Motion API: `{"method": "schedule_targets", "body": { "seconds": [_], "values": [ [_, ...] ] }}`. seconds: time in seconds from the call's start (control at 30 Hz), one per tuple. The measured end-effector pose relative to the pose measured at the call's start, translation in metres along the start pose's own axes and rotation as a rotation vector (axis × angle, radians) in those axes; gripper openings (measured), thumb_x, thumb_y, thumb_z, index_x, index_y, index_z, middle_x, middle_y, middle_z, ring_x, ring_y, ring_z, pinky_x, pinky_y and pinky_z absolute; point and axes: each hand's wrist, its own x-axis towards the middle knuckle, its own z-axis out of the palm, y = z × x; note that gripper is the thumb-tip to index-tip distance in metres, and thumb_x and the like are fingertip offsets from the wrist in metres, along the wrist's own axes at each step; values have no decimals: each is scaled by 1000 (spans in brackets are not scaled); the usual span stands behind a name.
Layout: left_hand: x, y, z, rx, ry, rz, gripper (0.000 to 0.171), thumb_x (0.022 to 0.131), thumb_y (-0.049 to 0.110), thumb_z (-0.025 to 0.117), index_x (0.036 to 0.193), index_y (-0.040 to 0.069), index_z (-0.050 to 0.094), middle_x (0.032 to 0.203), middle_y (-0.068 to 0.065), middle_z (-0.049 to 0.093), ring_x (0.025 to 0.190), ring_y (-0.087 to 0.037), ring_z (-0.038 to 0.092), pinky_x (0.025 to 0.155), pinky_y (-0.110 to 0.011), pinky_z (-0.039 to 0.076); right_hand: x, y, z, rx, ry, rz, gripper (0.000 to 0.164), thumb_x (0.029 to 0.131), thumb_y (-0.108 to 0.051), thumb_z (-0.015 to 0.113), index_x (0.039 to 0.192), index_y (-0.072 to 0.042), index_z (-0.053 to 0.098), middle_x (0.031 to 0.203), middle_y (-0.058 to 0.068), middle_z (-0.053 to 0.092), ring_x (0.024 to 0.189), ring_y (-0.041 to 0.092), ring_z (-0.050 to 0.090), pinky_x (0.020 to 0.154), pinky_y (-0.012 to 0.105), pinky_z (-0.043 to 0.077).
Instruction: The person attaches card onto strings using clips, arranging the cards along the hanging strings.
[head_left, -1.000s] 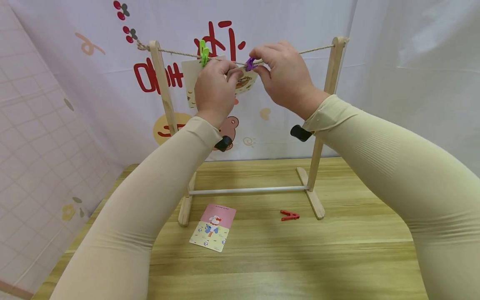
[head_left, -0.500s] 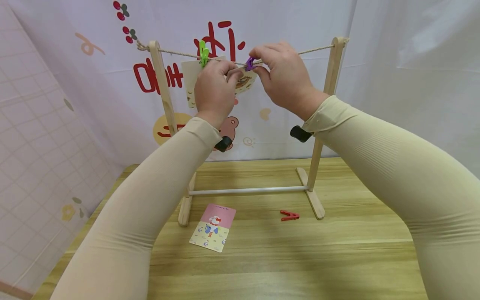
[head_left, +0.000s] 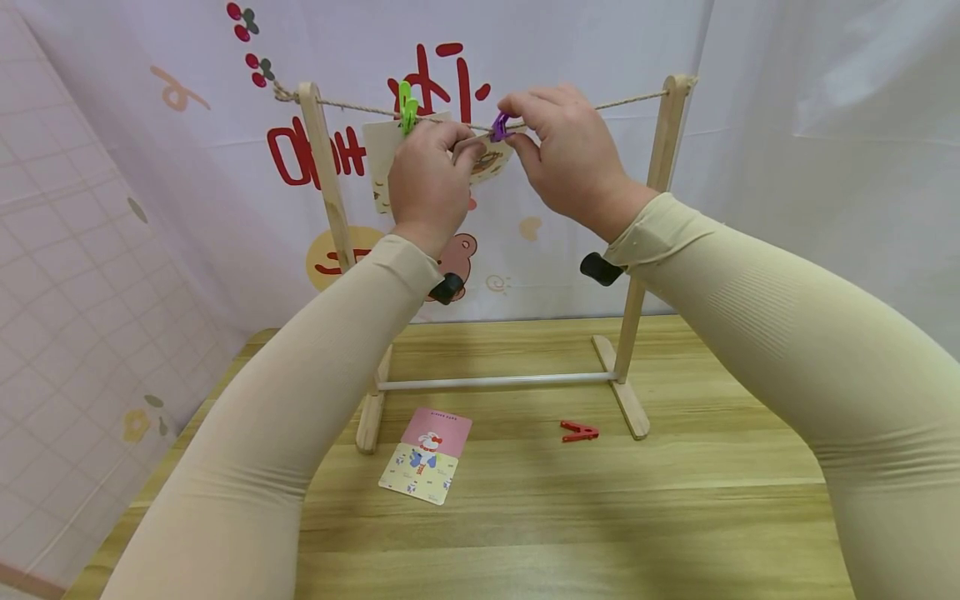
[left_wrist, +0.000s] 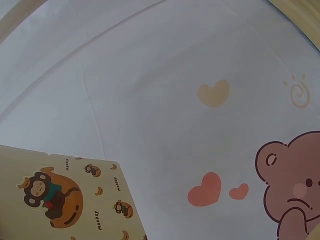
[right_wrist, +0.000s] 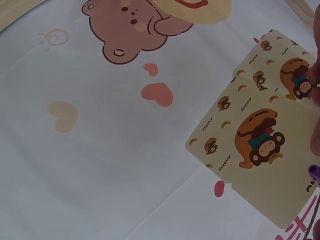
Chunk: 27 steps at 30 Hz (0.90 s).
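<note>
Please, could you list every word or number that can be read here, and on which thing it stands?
"monkey", repeated: front monkey card, right wrist view.
"mo", rest unreadable: same card, beside the purple clip.
Pink-and-yellow card: print too small to read.
Backdrop: red lettering, partly hidden; I cannot read it.
No numbers readable.

– What stands on the brown wood-grain table?
– The pale wooden two-post frame, and behind it hangs the white printed cloth.
– What lies before the white straight rod?
– On the left, the pink-and-yellow rectangular card; on the right, the red plastic clip.
– And along the twisted beige rope?
– The green plastic clip is at left, above the first cream rectangular card. The purple plastic clip is at right, with the second cream rectangular card at its lower left.
</note>
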Motion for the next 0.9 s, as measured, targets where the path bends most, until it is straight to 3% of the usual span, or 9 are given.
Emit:
{"method": "schedule_targets", "body": {
  "seconds": [0.9],
  "values": [
    [-1, -2, -1, -21, 49, 31, 24, 104, 38, 66, 116, 22, 79, 120, 7, 73, 118, -5, 64, 96, -22, 51, -2, 3, 2, 18, 53, -7, 40, 108, -16, 61, 145, -3, 62, 143, 14, 67, 129, 34, 59, 110, 42, 48]
  ]
}}
